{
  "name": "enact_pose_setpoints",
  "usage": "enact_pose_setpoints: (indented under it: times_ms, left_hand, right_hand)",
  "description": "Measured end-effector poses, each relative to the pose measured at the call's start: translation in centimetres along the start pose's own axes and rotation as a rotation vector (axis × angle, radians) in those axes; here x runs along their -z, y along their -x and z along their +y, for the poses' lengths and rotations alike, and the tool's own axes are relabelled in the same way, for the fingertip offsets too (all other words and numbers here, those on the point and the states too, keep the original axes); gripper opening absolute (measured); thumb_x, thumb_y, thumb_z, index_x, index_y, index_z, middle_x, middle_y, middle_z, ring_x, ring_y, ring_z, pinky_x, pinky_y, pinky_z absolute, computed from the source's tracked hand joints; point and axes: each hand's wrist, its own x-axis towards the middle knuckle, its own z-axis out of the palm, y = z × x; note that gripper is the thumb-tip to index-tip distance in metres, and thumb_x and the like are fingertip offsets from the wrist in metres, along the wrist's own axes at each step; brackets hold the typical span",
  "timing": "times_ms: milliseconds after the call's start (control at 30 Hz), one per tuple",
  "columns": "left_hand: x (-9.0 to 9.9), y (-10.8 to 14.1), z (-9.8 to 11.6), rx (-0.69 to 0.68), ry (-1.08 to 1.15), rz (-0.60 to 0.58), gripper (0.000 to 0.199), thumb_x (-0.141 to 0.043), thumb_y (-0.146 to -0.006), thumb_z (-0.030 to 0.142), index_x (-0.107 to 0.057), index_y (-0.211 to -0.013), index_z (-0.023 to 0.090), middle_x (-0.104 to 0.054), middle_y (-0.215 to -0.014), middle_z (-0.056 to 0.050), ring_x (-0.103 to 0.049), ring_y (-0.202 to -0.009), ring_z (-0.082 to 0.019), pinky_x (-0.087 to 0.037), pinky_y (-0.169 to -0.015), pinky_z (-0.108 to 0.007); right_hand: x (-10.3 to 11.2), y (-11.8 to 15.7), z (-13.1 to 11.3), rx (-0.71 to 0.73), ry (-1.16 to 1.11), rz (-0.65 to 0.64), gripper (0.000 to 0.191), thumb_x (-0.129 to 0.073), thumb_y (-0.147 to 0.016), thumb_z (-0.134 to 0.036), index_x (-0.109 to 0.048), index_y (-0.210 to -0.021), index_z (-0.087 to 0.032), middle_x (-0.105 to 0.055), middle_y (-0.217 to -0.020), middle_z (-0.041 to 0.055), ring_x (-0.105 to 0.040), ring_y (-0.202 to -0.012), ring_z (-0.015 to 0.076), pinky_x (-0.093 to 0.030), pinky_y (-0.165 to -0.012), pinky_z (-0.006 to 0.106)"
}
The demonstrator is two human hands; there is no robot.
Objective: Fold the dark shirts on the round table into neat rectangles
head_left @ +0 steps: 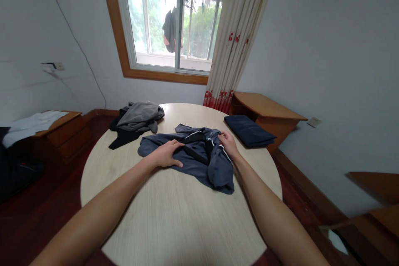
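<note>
A crumpled dark blue-grey garment (193, 164) with white piping and black parts lies across the middle of the round table (174, 220). My left hand (168, 153) rests on the garment's left part, thumb and fingers apart, palm down. At the garment's upper right edge, my right hand (228, 143) has its fingers closed on the cloth near the white piping. The fingertips of the right hand are partly hidden by the fabric.
Grey and black clothes (140, 117) are heaped at the table's back left. A folded dark navy cloth (249, 130) lies at the right edge. Behind stand a wooden desk (268, 106), a curtain (238, 29) and a window. A wooden cabinet (70, 135) stands at the left.
</note>
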Motion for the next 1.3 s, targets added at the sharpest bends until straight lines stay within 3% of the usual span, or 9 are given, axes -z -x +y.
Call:
enact_pose_setpoints:
  times_ms: [167,267,400,533,633,733,867,1100,1300]
  left_hand:
    - [0.0,-0.4,0.6,0.003,-0.04,0.078,0.028,-0.068,-0.083,0.044,-0.076,-0.102,0.025,-0.066,-0.112,-0.009,-0.064,-0.102,-0.03,-0.046,-0.096,-0.037]
    - [0.9,-0.1,1.7,0.041,-0.173,0.014,0.016,-0.065,-0.086,0.036,-0.075,-0.088,0.024,-0.07,-0.098,-0.008,-0.065,-0.097,-0.028,-0.046,-0.09,-0.035]
    - [2.4,1.3,3.4,0.079,-0.154,-0.361,0.013,-0.075,-0.075,0.032,-0.074,-0.081,0.021,-0.072,-0.079,-0.003,-0.066,-0.078,-0.023,-0.049,-0.074,-0.031]
    - [2.8,2.2,4.0,0.017,0.399,-0.822,0.038,-0.077,-0.073,0.05,-0.075,-0.096,0.019,-0.075,-0.082,-0.005,-0.068,-0.069,-0.021,-0.053,-0.069,-0.032]
    - [2.4,1.4,3.3,-0.034,0.505,-0.506,0.053,-0.071,-0.077,0.06,-0.073,-0.107,0.016,-0.076,-0.095,-0.011,-0.07,-0.083,-0.024,-0.055,-0.08,-0.037]
    - [1.6,0.5,2.2,-0.089,0.212,-0.099,0.063,-0.077,-0.073,0.054,-0.068,-0.123,0.017,-0.07,-0.12,-0.014,-0.065,-0.11,-0.03,-0.049,-0.097,-0.043]
    - [0.4,0.3,2.3,-0.102,-0.057,-0.11,0.092,-0.086,-0.065,0.051,-0.051,-0.146,0.022,-0.053,-0.146,-0.017,-0.049,-0.134,-0.038,-0.039,-0.11,-0.05]
    - [-0.5,0.4,3.7,-0.011,-0.224,-0.103,0.076,-0.078,-0.077,0.042,-0.05,-0.146,0.024,-0.052,-0.149,-0.014,-0.048,-0.137,-0.035,-0.039,-0.11,-0.049]
    - [-0.3,0.2,3.2,0.152,-0.482,0.159,0.056,-0.062,-0.081,0.016,-0.057,-0.137,0.015,-0.054,-0.145,-0.019,-0.047,-0.136,-0.036,-0.038,-0.11,-0.051]
  right_hand:
    - [0.4,-0.3,0.3,-0.068,-0.045,0.089,0.039,-0.075,-0.06,-0.048,-0.058,-0.083,-0.021,-0.058,-0.059,-0.0051,-0.049,-0.05,0.0121,-0.036,-0.048,0.023]
    - [0.8,-0.4,0.5,-0.107,-0.042,0.139,0.038,-0.074,-0.063,-0.046,-0.061,-0.087,-0.02,-0.058,-0.058,-0.0052,-0.051,-0.05,0.0128,-0.037,-0.048,0.023]
    - [1.1,-0.4,0.7,-0.145,0.011,0.188,0.031,-0.075,-0.064,-0.04,-0.061,-0.08,-0.018,-0.063,-0.064,-0.0007,-0.054,-0.054,0.0125,-0.041,-0.051,0.023]
    - [0.9,0.1,0.1,-0.201,0.079,-0.07,0.036,-0.074,-0.072,-0.05,-0.06,-0.083,-0.018,-0.073,-0.089,0.0091,-0.063,-0.06,0.0152,-0.046,-0.053,0.026]
    - [1.0,0.9,-1.2,-0.162,0.212,-0.269,0.044,-0.07,-0.079,-0.059,-0.063,-0.089,-0.017,-0.074,-0.094,0.0118,-0.066,-0.069,0.0185,-0.049,-0.058,0.028]
    - [1.1,1.6,-2.2,-0.074,0.381,-0.48,0.049,-0.073,-0.079,-0.059,-0.07,-0.101,-0.015,-0.074,-0.1,0.0114,-0.066,-0.081,0.0205,-0.052,-0.07,0.031]
    - [0.9,2.0,-2.3,-0.029,0.513,-0.617,0.066,-0.086,-0.066,-0.047,-0.069,-0.121,-0.016,-0.071,-0.116,0.0118,-0.064,-0.094,0.0228,-0.051,-0.084,0.035]
    - [0.0,1.9,-1.6,-0.074,0.564,-0.635,0.036,-0.079,-0.072,-0.033,-0.075,-0.101,-0.013,-0.067,-0.076,0.0019,-0.06,-0.07,0.0166,-0.048,-0.07,0.03]
    - [-3.3,5.6,-4.4,-0.346,0.141,-1.286,0.065,-0.084,-0.072,-0.044,-0.067,-0.129,-0.017,-0.073,-0.108,0.0084,-0.069,-0.094,0.0194,-0.053,-0.082,0.031]
